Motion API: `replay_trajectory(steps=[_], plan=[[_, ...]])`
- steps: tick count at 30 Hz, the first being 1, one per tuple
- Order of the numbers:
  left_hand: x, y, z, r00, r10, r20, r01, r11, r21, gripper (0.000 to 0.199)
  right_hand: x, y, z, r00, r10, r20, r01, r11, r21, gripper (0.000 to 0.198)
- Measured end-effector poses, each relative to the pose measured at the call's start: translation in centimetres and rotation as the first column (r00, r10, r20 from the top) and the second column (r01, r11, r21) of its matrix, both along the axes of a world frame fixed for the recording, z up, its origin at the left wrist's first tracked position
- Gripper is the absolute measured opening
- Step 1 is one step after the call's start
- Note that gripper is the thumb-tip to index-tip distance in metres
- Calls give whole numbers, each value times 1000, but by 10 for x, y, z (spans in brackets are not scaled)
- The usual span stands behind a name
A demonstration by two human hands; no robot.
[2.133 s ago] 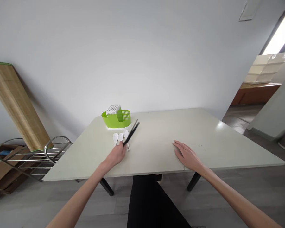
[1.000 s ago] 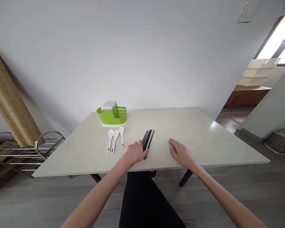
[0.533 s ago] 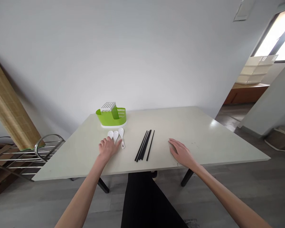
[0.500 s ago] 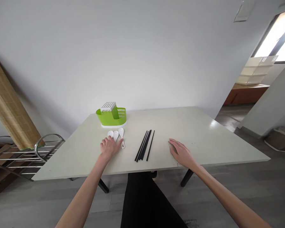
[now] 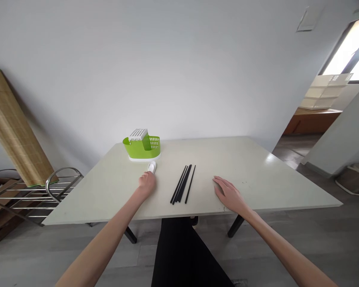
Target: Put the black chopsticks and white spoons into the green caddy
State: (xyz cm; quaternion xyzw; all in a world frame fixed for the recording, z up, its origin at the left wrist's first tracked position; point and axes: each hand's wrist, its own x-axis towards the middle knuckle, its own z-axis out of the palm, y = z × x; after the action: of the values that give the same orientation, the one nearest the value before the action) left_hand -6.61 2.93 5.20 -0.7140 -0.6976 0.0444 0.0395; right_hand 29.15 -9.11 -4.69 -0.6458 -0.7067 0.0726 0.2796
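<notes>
The white spoons [image 5: 151, 166] are just on the near side of the caddy [image 5: 137, 151], their bowls toward it and overlapping, so the count is hard to tell. The left hand [image 5: 146, 182] is closed over their handles — the handles are hidden beneath it, and how tightly the fingers press cannot be seen. The spoons should handle as light, stiff pieces; their glossy surface suggests they could slide against one another, and if they are ceramic rather than plastic, a knock on the caddy could chip them. The handles look the best place to hold them, gathered as one bunch, since the rounded bowls would give a slippery grip. Nearer than the caddy and to its right lie the black chopsticks [image 5: 184, 184], probably light and rigid too, but thin and apt to roll; a grip round the middle of the bunch would suit them. Farther right of the caddy, the right hand [image 5: 229, 193] lies palm down on the table [image 5: 221, 155], fingers stretched out — nothing visible in its grasp.
</notes>
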Motion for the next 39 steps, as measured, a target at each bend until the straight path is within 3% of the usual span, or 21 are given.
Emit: replay_trajectory(steps=[6,11,16,21,28,39], plan=[[14,-20,10,990,-138,-28,138,990,-27,42,-1,1,2,1000,3,-21,-3,1000,5,55],[76,-37,19,955,-297,-10,297,954,-36,45,0,2,1,998,-1,-57,2,1000,16,56],[154,-63,5,896,-444,23,445,894,-58,40,6,9,-5,967,-178,-184,194,978,72,58],[199,-79,-19,871,-492,15,492,870,-19,41,12,16,-11,905,-291,-311,333,938,91,60],[224,-69,-37,862,-507,-20,508,860,55,44,13,19,-14,902,-274,-334,335,932,141,56],[223,-62,-51,837,-534,-119,545,830,117,39,8,18,-7,914,-275,-299,325,937,130,55]])
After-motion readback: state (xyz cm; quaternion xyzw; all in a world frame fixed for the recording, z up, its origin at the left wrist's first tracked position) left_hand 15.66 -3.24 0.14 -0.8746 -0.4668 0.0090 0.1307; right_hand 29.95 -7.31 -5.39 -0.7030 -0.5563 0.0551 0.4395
